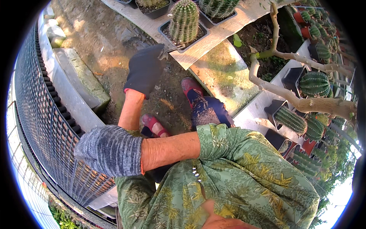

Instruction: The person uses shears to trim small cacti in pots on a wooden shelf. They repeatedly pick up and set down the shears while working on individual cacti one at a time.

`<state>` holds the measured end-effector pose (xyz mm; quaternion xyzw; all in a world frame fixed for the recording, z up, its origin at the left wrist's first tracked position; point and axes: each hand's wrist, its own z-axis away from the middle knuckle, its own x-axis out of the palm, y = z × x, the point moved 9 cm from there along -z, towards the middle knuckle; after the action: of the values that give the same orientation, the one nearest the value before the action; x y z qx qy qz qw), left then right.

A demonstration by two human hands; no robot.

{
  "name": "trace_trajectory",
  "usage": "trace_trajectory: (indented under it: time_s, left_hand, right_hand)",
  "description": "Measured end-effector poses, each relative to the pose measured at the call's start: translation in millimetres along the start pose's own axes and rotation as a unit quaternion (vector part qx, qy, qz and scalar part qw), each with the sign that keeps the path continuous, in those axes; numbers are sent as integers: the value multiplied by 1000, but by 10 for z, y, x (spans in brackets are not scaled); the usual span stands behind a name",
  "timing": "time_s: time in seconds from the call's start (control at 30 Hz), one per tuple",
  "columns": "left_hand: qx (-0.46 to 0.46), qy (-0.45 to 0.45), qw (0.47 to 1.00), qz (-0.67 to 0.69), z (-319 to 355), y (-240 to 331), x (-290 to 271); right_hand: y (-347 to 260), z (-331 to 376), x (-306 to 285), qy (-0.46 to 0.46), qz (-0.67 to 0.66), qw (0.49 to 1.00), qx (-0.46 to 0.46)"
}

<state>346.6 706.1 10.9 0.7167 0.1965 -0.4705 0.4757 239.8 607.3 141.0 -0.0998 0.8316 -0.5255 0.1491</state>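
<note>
My left hand [145,70], in a dark glove with a red cuff edge, reaches forward and is closed on a slim metal tool [164,55]. The tool's thin end lies at the near corner of a black square pot [205,33]; its exact kind is unclear. In that pot stands a ribbed, spiny columnar cactus [184,21]. My right hand [108,150] wears a grey marled knit glove and crosses over my left forearm toward the left. Only the back of that glove shows, with the fingers hidden beneath.
Potted cacti rest on a wooden board [213,36] ahead. On the right, a bare branch [301,101] crosses in front of more cacti [314,84] on a white ledge. Black mesh [53,126] and a concrete block [82,78] line the left. My feet stand on bare soil [103,42].
</note>
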Motion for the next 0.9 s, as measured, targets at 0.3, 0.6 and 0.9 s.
trace_trajectory:
  time_s: [0.3,0.6,0.9]
  left_hand:
    - [-119,-75,978,151,87,-497,-190]
    - [-109,-66,991,-43,132,-711,-294]
    - [-158,-39,985,62,214,-1050,-438]
  right_hand:
    - [41,-72,226,-78,-217,971,-61]
    - [61,-19,200,-31,22,999,-2]
    - [76,18,205,-29,-23,999,22]
